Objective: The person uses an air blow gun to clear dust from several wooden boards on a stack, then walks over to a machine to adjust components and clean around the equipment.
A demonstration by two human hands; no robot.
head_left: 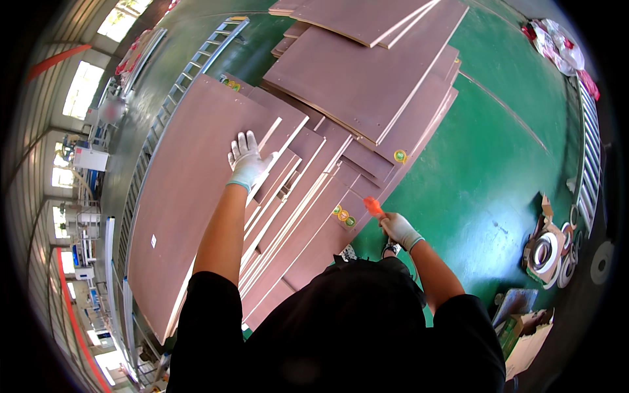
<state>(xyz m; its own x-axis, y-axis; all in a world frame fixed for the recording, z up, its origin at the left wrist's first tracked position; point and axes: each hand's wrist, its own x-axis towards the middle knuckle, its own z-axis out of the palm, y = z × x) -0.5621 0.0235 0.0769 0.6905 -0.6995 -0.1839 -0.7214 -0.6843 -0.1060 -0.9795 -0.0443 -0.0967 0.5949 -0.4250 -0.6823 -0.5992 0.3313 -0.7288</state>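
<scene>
My left hand (246, 162), in a white glove with a pale blue cuff, lies with fingers spread on a large brown panel (190, 170) near its right edge. Lower down and to the right, my right hand (401, 229), gloved too, is closed around a small orange-red object (373, 206) whose kind I cannot make out. That object shows past my fingertips, over the edge of the panel pile. Several narrower brown boards (298, 216) with pale edges are stacked unevenly between my hands. Round yellow and green stickers (344, 215) mark one board near my right hand.
Bigger brown panels (367, 78) overlap at the far side. A roller conveyor (196, 65) runs along the left, and another roller conveyor (588, 150) stands far right. Rolls of edging tape (544, 252) and an opened cardboard box (527, 337) sit on the green floor (475, 196) at right.
</scene>
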